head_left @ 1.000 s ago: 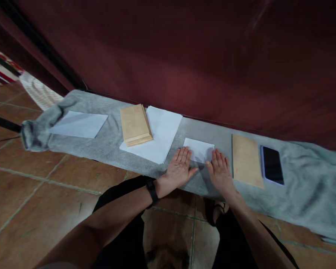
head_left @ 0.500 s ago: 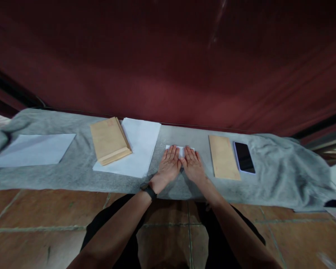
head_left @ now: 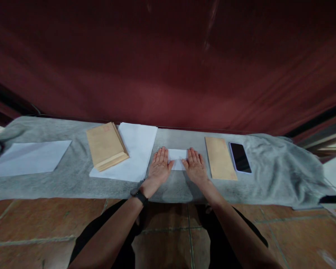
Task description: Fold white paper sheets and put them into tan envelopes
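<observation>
A small white folded sheet of paper (head_left: 177,160) lies flat on the grey cloth in front of me. My left hand (head_left: 160,166) rests flat at its left end, fingers stretched out and the thumb reaching onto the paper. Over the right end lies my right hand (head_left: 195,165), also flat with fingers extended. The paper's middle shows between the two hands, while its ends are partly hidden beneath them. Just right of my right hand is a single brown envelope (head_left: 220,158).
Left of my hands, a stack of brown envelopes (head_left: 106,145) overlaps a pile of white paper (head_left: 138,147). Another white sheet (head_left: 30,158) lies farther left. A phone (head_left: 240,157) sits beyond the single envelope. Grey cloth (head_left: 282,168) covers the narrow surface, backed by a dark red panel (head_left: 168,74).
My hands have slid apart, the left one leftward and the right one rightward, uncovering the middle of the folded paper. The whole view has shifted slightly.
</observation>
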The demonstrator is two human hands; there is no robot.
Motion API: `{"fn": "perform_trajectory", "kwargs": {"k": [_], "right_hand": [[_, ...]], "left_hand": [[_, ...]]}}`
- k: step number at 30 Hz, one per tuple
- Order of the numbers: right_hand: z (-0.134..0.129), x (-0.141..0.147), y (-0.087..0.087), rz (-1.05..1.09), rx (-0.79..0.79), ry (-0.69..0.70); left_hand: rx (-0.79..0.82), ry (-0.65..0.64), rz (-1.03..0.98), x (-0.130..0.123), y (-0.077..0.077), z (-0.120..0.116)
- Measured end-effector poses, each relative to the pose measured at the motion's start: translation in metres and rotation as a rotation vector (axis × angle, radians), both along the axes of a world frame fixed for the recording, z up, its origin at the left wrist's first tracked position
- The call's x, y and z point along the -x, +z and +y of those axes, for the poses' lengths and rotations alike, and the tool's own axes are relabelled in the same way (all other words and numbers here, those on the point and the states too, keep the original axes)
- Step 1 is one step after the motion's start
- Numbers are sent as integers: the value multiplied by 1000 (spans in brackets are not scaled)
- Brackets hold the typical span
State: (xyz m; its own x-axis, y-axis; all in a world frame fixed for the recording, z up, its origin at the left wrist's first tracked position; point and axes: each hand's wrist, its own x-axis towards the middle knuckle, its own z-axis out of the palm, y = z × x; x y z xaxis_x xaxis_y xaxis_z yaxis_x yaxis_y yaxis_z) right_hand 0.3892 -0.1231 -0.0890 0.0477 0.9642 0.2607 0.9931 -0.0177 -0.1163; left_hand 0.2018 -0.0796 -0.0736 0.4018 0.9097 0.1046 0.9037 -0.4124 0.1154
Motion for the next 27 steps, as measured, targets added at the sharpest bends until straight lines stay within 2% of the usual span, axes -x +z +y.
{"fn": "perform_trajectory", "kwargs": {"k": [13,15,17,20,23,27], "right_hand": [[-10,-15,-1,44,-5,-21],[-11,-18,1,82,1,-24],[-11,-22,5,121,17,5],[-12,-27,13,144,73,148],[-15,-29,20,140,126,305],[-19,-31,26,152,138,377]], "left_hand": [[7,48,3,14,5,-5],[-12,-24,-10,18,9,-9],[-11,-176,-13,22,13,-12],[20,-353,-1,26,18,-14],[37,-404,16,29,23,-10],[53,-444,9,31,28,-4]]}}
